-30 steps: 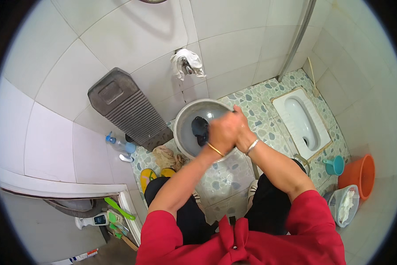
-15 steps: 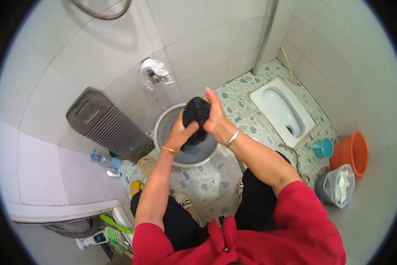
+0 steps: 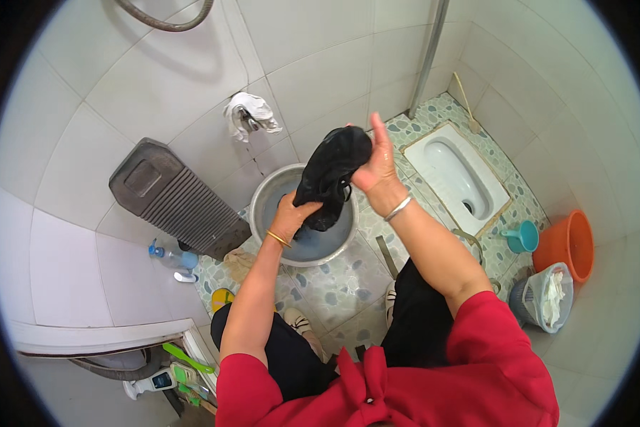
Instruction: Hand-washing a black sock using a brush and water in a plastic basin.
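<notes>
A wet black cloth (image 3: pixel 334 160), bunched into a long shape with a rounded upper end, is held above a metal basin (image 3: pixel 257 186) of cloudy water. My left hand (image 3: pixel 293 215) is closed around its lower left part, thumb across the front. My right hand (image 3: pixel 378 169) supports the rounded upper end against the palm, one finger pointing up and the other fingers mostly hidden behind the cloth. A thin loop hangs at the cloth's right edge. What kind of garment it is cannot be made out.
A dark washboard (image 3: pixel 184 203) leans at the left wall near a bottle (image 3: pixel 169 257). A white cloth (image 3: pixel 252 112) drapes the wall tap. Toward the right are a squat toilet (image 3: pixel 434 160), a blue dipper (image 3: pixel 522 236), an orange bucket (image 3: pixel 565 245) and a lined bin (image 3: pixel 540 306).
My right hand has moved up and to the right, carrying the upper end of the cloth with it. The cloth is now stretched longer between my hands; my left hand stays nearly in place.
</notes>
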`<state>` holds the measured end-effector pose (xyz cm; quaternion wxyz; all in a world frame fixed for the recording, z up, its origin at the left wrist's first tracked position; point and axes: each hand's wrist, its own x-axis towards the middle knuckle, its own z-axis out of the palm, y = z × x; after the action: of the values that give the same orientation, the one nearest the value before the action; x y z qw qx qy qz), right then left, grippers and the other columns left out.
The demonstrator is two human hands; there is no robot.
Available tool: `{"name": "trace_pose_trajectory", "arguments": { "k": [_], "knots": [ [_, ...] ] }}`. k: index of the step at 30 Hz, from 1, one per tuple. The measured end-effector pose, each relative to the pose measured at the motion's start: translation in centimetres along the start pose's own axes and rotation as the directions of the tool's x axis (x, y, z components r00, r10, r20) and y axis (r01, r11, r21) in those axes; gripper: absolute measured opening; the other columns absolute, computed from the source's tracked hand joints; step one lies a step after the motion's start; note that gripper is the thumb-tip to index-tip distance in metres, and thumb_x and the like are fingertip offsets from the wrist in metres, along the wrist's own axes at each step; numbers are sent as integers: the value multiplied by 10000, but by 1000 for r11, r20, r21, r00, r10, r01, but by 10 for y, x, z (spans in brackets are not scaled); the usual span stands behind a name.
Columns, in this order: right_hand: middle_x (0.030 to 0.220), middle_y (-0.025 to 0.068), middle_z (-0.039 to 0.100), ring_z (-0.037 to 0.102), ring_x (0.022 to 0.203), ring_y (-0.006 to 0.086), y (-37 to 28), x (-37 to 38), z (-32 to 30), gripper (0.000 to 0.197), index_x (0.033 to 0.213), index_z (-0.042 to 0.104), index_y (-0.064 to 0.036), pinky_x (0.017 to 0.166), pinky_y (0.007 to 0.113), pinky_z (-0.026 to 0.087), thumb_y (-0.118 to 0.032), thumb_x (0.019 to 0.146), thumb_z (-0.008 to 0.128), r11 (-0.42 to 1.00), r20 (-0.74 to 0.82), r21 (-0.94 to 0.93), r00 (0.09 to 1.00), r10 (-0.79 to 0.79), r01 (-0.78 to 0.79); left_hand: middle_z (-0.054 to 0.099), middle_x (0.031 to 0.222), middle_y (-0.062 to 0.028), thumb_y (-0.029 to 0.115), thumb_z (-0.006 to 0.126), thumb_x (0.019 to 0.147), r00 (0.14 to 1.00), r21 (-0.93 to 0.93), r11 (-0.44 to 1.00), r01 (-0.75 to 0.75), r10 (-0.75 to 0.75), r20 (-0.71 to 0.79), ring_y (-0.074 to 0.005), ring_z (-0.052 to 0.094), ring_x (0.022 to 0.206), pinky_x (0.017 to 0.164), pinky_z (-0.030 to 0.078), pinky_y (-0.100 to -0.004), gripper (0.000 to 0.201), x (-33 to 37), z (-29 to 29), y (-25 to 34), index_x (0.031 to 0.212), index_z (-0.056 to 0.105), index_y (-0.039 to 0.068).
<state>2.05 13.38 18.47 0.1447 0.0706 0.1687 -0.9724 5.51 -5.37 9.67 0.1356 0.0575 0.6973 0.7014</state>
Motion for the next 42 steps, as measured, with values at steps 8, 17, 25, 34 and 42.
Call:
{"name": "trace_pose_trajectory", "arguments": {
  "k": [8,17,25,34,42],
  "knots": [
    [875,72,623,598,801,182,3,15,-26,278,970,579,-32,773,320,469,-258,809,597,883,136,-451,988,-75,129,540,990,-72,-46,495,664,974,-477,866,-152,49,-223,-159,534,893,815,431,-276,520,8,-16,15,1172,406,23],
    [1003,72,546,538,932,170,68,9,-73,235,1051,492,-50,828,366,459,-136,835,520,987,267,-130,955,129,-97,414,1017,-199,272,559,803,695,728,570,-381,696,-181,-362,436,997,889,356,-399,418,-17,77,57,1129,438,41],
    [1015,28,540,527,945,150,88,-3,-38,268,1084,480,-102,817,299,452,-296,910,417,896,-25,-417,987,160,-156,415,1017,-217,258,501,849,708,683,703,-196,583,-398,-382,447,939,822,372,-433,315,-5,52,48,996,447,-16],
    [1192,15,482,474,1053,183,111,-25,-28,389,1215,417,-148,936,466,342,-328,878,494,832,-83,-423,930,359,-359,515,878,-153,372,393,893,626,334,942,-34,280,-728,-299,498,893,788,397,-400,376,33,-23,12,912,478,6],
    [1157,105,477,503,1026,218,70,-18,-28,625,1246,376,-46,836,410,431,-418,794,597,500,72,-866,983,166,-21,486,789,-4,259,547,834,751,-465,762,-451,43,-659,-97,485,721,648,415,-242,206,5,-37,61,752,501,76]
  ]
}}
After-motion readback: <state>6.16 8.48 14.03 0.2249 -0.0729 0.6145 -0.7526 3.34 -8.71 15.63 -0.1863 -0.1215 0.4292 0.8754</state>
